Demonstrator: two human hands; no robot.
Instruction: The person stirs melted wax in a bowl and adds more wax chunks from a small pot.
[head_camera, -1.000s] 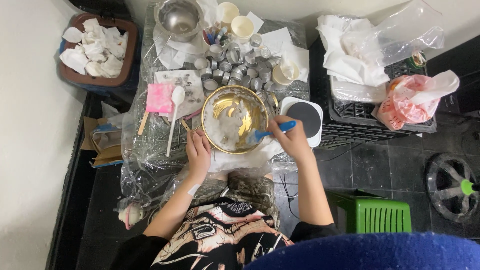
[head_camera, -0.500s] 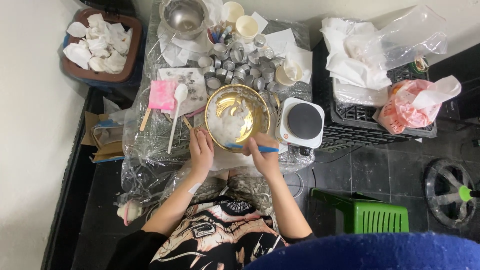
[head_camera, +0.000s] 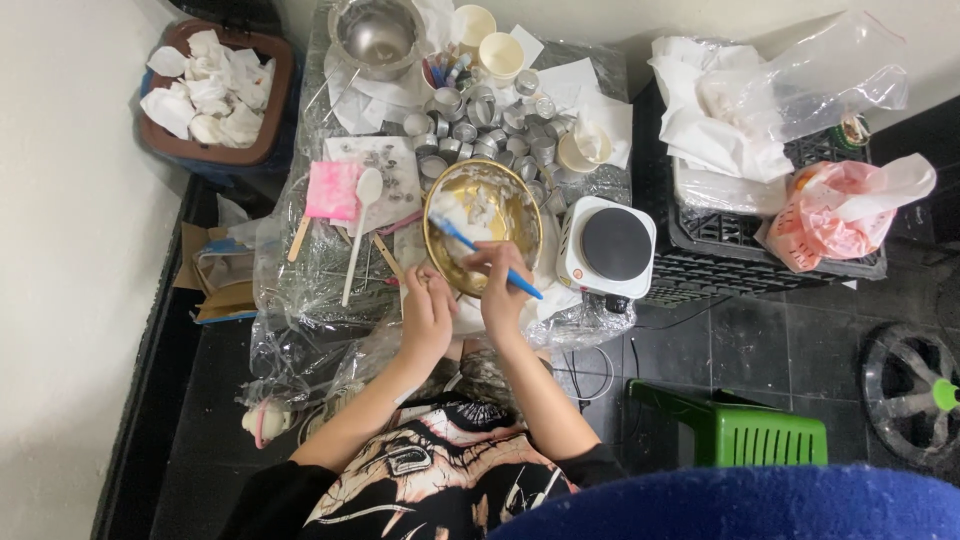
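A gold-coloured metal bowl (head_camera: 520, 205) with white paste inside sits on a plastic-covered table (head_camera: 300, 290). My right hand (head_camera: 500, 285) grips a blue-handled spatula (head_camera: 520, 283) whose blade reaches into the bowl across its near rim. My left hand (head_camera: 427, 315) rests at the bowl's near-left edge, fingers curled against the rim. A white spoon (head_camera: 360, 220) and a pink cloth (head_camera: 332, 190) lie left of the bowl.
Several small metal cups (head_camera: 490, 125) crowd behind the bowl, with a steel bowl (head_camera: 375, 35) and two paper cups (head_camera: 487, 40) beyond. A white single hotplate (head_camera: 608, 245) stands to the right, a bin of tissues (head_camera: 215, 95) far left, a green stool (head_camera: 740, 430) near right.
My right hand has moved left from the bowl's right side to its near rim, swinging the spatula so its blade now points up-left into the bowl. My left hand stays put.
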